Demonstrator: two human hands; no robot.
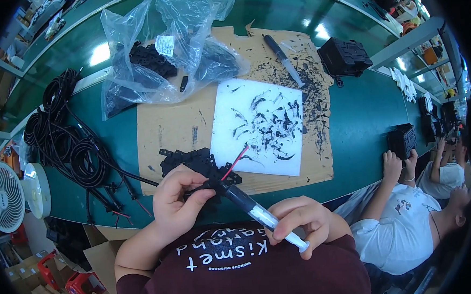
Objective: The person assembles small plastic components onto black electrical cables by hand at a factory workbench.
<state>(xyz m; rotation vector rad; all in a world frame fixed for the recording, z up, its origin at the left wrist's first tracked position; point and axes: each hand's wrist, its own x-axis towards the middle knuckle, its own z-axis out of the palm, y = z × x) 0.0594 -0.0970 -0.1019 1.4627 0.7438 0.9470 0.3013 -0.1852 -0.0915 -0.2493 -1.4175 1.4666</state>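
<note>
My left hand (177, 202) pinches the end of a black cable (135, 176), close to a small black part from which a red and a black wire (235, 162) stick up. In my right hand (303, 218) is a syringe (256, 211) with dark filling toward its tip and a clear rear. Its tip meets the small black part by my left fingers; whether it enters the part cannot be made out. Just beyond my left hand lies a heap of black plastic pieces (185, 162). A white foam sheet (228, 109) smeared with black rests on stained cardboard (161, 124).
Coiled black cables (73, 140) lie at the left beside a white fan (4, 196). A clear plastic bag (187, 20) of black parts and a second syringe (281, 57) are farther back. A black box (344, 57) stands right of the cardboard. Another person (397, 234) sits at the right.
</note>
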